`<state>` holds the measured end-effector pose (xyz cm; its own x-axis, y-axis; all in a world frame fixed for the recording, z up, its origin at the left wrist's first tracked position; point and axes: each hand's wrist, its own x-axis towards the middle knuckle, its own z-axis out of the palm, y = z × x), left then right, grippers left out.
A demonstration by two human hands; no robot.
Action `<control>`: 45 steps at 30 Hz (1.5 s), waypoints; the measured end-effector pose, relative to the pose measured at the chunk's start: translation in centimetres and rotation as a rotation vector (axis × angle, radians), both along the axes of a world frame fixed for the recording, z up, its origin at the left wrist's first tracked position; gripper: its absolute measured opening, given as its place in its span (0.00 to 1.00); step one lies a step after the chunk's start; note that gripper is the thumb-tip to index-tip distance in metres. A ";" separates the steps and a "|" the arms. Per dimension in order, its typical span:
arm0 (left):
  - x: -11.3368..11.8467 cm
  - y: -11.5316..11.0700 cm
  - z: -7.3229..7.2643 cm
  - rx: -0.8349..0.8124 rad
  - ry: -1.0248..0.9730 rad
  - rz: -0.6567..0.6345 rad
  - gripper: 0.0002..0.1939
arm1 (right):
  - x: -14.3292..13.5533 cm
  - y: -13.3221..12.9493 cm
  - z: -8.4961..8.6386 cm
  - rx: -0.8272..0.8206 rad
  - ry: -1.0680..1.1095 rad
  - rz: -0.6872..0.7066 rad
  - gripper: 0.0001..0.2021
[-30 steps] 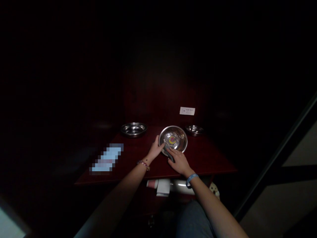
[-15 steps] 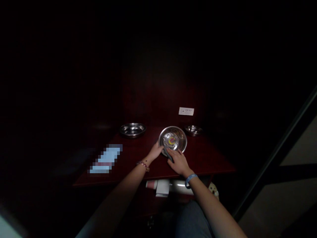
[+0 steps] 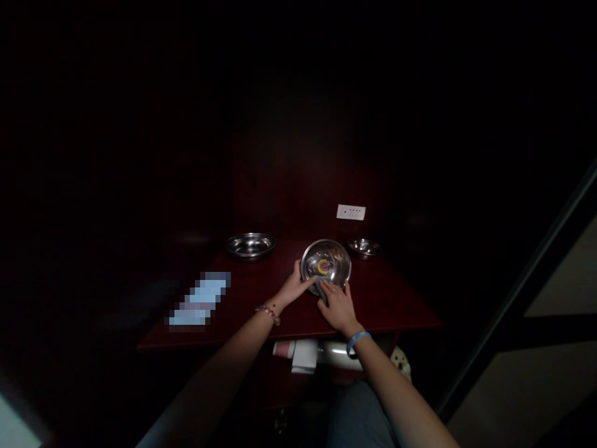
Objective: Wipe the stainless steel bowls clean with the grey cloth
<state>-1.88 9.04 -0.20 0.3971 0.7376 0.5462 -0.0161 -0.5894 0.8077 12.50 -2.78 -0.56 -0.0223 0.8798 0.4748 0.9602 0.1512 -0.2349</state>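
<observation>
The steel bowl (image 3: 339,256) is over the middle of the tabletop (image 3: 252,311), tilted so that its inside faces the person; whether its underside touches the wood cannot be told. The left hand (image 3: 293,284) is clamped on the bowl's near left edge, thumb over the inner wall and the other fingers mostly out of sight behind. The right hand (image 3: 339,308) holds a grey cloth (image 3: 321,290) against the near part of the bowl, its fingers laid over the fabric and one finger spread toward the rim; how tightly they close on it is hard to see.

The bowl looks thin-walled, so it is probably light and stiff, more likely to dent than break. Its polished face would be slippery, above all if damp, and the rim seems the surest place to take hold, with thumb inside and fingers beneath. The cloth looks soft and limp, best pinned flat under several fingertips. A yellow and red label (image 3: 323,267) sits on the bowl's floor, away from both grips. A wide steel dish (image 3: 250,255) stands at the far left, and a small steel bowl (image 3: 364,249) just beyond on the right
</observation>
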 end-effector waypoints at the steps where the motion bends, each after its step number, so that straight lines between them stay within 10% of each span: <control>1: 0.0 -0.2 -0.1 0.006 0.015 -0.037 0.34 | 0.0 0.0 0.1 -0.005 0.006 0.004 0.26; 14: 0.4 0.3 -0.9 -0.001 0.035 -0.025 0.24 | 0.5 -0.2 -0.1 -0.034 -0.015 0.158 0.29; 30: -0.2 -0.6 0.7 -0.051 0.056 0.159 0.29 | 0.1 -0.5 0.1 0.025 -0.005 -0.001 0.22; 45: 0.6 -0.5 -0.3 -0.026 0.000 -0.044 0.30 | 0.7 -0.1 0.0 -0.042 0.006 0.124 0.28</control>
